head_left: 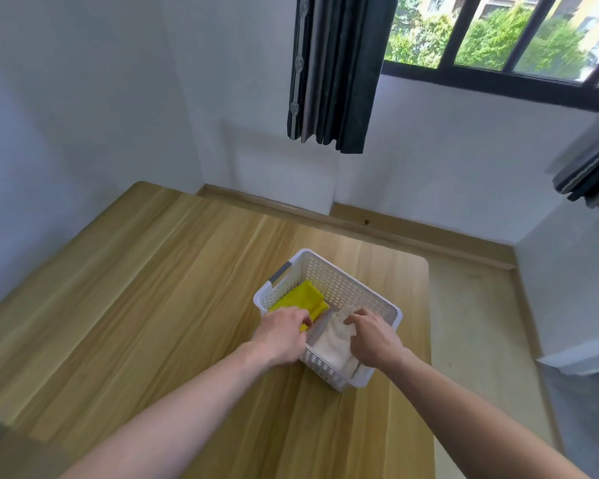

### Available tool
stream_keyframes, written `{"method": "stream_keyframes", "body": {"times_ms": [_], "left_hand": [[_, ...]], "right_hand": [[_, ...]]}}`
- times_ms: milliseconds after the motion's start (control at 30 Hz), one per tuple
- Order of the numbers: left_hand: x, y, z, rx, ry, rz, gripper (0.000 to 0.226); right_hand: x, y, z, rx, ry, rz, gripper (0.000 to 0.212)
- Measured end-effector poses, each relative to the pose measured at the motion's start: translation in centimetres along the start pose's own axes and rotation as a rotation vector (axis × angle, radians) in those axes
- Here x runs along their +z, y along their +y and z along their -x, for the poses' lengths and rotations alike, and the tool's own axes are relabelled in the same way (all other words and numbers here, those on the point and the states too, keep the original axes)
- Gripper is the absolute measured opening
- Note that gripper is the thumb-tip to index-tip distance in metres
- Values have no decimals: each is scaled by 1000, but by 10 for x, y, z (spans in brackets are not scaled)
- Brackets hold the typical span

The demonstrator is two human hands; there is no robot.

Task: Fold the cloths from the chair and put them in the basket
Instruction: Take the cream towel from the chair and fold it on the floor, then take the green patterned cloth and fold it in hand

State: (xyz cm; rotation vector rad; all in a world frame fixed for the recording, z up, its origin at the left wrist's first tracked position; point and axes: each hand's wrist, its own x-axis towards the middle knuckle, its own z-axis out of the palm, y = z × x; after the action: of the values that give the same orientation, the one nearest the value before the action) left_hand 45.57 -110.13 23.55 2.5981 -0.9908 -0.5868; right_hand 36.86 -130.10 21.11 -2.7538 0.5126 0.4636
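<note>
On the left we see our left hand (284,335) reaching into the white basket (329,278) on the desk (153,288), fingers curled at the yellow cloth (300,299); beside it, our right hand (372,335) grips the white cloth (332,344). Two cloths are in; the chair is out of view.

Light wooden table (159,305) carries a white perforated basket (339,278) right where both hands reach, near its far right corner.
</note>
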Motion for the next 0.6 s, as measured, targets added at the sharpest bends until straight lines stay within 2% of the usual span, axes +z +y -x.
{"method": "stream_keyframes", "body": {"times_ms": [133,267,400,600], "left_hand": [[-4,-8,81,-61,169,84,27],[8,-19,184,-163,258,196,23],[24,-34,292,-320,299,292,20],[41,-64,445,-586,421,324,24]], "right_hand": [[-2,-24,56,-124,105,-136,41],[15,-59,121,-255,134,-336,40],[43,-104,179,-400,57,-403,46],[80,-191,250,-618,-94,-416,41]]}}
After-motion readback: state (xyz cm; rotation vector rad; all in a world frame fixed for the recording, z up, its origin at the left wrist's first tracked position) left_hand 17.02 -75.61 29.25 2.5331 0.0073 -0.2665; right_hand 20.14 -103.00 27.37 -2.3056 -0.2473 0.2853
